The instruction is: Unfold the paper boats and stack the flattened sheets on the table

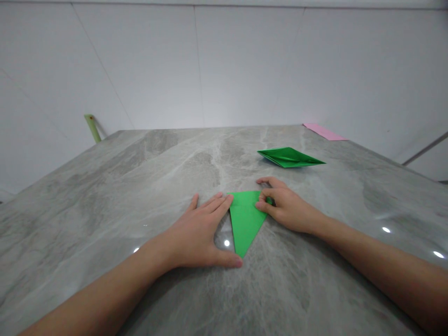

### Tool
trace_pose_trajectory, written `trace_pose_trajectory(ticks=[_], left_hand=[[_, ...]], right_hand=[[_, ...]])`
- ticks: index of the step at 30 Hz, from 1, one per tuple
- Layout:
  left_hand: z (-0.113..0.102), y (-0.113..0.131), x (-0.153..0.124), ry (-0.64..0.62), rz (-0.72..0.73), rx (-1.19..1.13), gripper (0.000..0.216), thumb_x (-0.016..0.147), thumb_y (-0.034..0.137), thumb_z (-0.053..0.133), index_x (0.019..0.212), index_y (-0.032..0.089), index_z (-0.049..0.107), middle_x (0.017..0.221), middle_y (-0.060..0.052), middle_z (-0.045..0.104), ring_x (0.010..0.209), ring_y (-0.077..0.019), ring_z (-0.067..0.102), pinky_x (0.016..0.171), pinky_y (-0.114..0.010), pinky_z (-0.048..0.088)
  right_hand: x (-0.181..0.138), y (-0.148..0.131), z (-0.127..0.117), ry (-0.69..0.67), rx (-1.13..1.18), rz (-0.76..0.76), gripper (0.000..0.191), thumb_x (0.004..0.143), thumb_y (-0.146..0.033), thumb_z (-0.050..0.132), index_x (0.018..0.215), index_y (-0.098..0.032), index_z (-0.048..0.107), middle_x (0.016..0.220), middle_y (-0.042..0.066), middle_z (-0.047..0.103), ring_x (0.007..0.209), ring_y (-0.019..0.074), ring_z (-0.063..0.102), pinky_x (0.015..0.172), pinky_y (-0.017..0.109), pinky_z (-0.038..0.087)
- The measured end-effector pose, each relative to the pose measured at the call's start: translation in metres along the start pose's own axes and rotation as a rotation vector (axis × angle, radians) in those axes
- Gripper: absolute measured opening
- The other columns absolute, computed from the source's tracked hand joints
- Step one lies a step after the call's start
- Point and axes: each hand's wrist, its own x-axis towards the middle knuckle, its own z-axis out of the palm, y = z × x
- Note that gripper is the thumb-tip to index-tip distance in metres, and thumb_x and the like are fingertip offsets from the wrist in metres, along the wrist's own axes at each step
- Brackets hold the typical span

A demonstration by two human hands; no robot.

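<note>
A bright green folded paper [246,217] lies flat on the table, wide at its far edge and narrowing to a point toward me. My left hand [201,233] is spread along its left side, with a fingertip at the far left corner and the thumb at the near tip. At the paper's right corner, my right hand [285,205] pinches the edge between thumb and index finger, its other fingers partly hidden. Beyond my right hand rests a darker green folded paper shape [290,157], pointed at both ends and touched by neither hand.
The grey marbled table [168,172] reaches back to a white panelled wall [157,70]. Pink paper [325,131] lies at the far right edge. A light green strip-like object [93,128] stands by the far left edge. Ceiling lights reflect on the glossy surface.
</note>
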Motion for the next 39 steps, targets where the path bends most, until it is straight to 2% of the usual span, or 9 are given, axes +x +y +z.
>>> trace_pose_trajectory(ticks=[3, 8, 13, 15, 20, 24, 31, 34, 39], left_hand=[[0.001, -0.001, 0.0, 0.005, 0.01, -0.01, 0.117, 0.07, 0.077, 0.063, 0.159, 0.019, 0.012, 0.164, -0.016, 0.017, 0.152, -0.0364, 0.015, 0.119, -0.064, 0.0], [0.0, -0.002, -0.001, -0.01, 0.024, -0.025, 0.119, 0.07, 0.078, 0.062, 0.159, 0.018, 0.01, 0.164, -0.016, 0.016, 0.152, -0.0355, 0.012, 0.118, -0.065, -0.002], [-0.003, 0.002, -0.002, -0.035, 0.026, -0.026, 0.12, 0.069, 0.076, 0.065, 0.159, 0.017, 0.011, 0.164, -0.017, 0.018, 0.152, -0.0376, 0.01, 0.117, -0.068, -0.004], [-0.001, 0.003, -0.002, -0.022, 0.035, -0.031, 0.117, 0.072, 0.076, 0.063, 0.159, 0.018, 0.012, 0.164, -0.017, 0.019, 0.152, -0.0386, 0.011, 0.116, -0.07, -0.003], [0.006, 0.002, -0.001, 0.028, 0.022, -0.029, 0.091, 0.087, 0.067, 0.051, 0.158, 0.021, 0.017, 0.164, -0.014, 0.023, 0.152, -0.0362, 0.012, 0.116, -0.071, 0.001], [0.007, 0.003, 0.0, 0.051, 0.015, -0.03, 0.094, 0.084, 0.068, 0.055, 0.158, 0.021, 0.019, 0.163, -0.014, 0.026, 0.152, -0.0377, 0.014, 0.116, -0.072, 0.003], [0.007, 0.006, 0.002, 0.06, -0.009, -0.041, 0.094, 0.083, 0.067, 0.056, 0.157, 0.02, 0.022, 0.163, -0.013, 0.026, 0.151, -0.0378, 0.016, 0.115, -0.074, 0.001], [0.008, 0.005, 0.002, 0.062, 0.0, -0.061, 0.095, 0.082, 0.066, 0.058, 0.157, 0.02, 0.022, 0.162, -0.014, 0.028, 0.151, -0.0392, 0.016, 0.113, -0.076, 0.0], [0.006, 0.004, 0.001, 0.046, 0.055, -0.09, 0.09, 0.081, 0.064, 0.062, 0.155, 0.025, 0.028, 0.16, -0.013, 0.033, 0.151, -0.0427, 0.013, 0.111, -0.078, -0.002]], right_hand=[[0.0, -0.002, 0.001, 0.0, 0.007, 0.0, 0.02, 0.087, -0.03, 0.06, 0.07, -0.019, 0.062, 0.133, 0.016, 0.054, 0.13, 0.0361, 0.049, 0.108, 0.06, 0.036], [0.0, -0.009, 0.007, -0.002, 0.032, 0.041, 0.028, 0.087, -0.046, 0.062, 0.078, -0.02, 0.068, 0.142, 0.017, 0.049, 0.138, 0.0376, 0.041, 0.111, 0.069, 0.021], [0.001, -0.01, 0.01, -0.016, 0.036, 0.054, 0.027, 0.086, -0.043, 0.064, 0.072, -0.02, 0.067, 0.144, 0.016, 0.047, 0.14, 0.0386, 0.038, 0.11, 0.073, 0.015], [0.001, -0.009, 0.01, -0.021, 0.036, 0.051, 0.026, 0.086, -0.042, 0.065, 0.072, -0.02, 0.067, 0.145, 0.015, 0.046, 0.141, 0.0387, 0.037, 0.11, 0.073, 0.014], [0.001, -0.008, 0.01, -0.038, 0.032, 0.019, 0.026, 0.089, -0.04, 0.062, 0.073, -0.019, 0.064, 0.146, 0.016, 0.045, 0.141, 0.0361, 0.037, 0.111, 0.069, 0.019], [0.001, -0.007, 0.01, -0.051, 0.043, -0.004, 0.027, 0.09, -0.039, 0.06, 0.072, -0.02, 0.062, 0.143, 0.016, 0.047, 0.142, 0.0349, 0.036, 0.112, 0.068, 0.018], [0.001, -0.008, 0.009, -0.052, 0.065, -0.015, 0.027, 0.09, -0.037, 0.059, 0.069, -0.019, 0.059, 0.141, 0.016, 0.05, 0.136, 0.0343, 0.044, 0.112, 0.066, 0.023], [-0.001, -0.012, 0.009, -0.045, 0.071, -0.01, 0.027, 0.09, -0.036, 0.058, 0.069, -0.019, 0.061, 0.141, 0.016, 0.05, 0.137, 0.0349, 0.044, 0.113, 0.068, 0.019], [-0.002, -0.016, 0.011, -0.03, 0.112, 0.025, 0.027, 0.085, -0.045, 0.065, 0.072, -0.021, 0.067, 0.146, 0.013, 0.048, 0.141, 0.0369, 0.038, 0.114, 0.07, 0.012]])
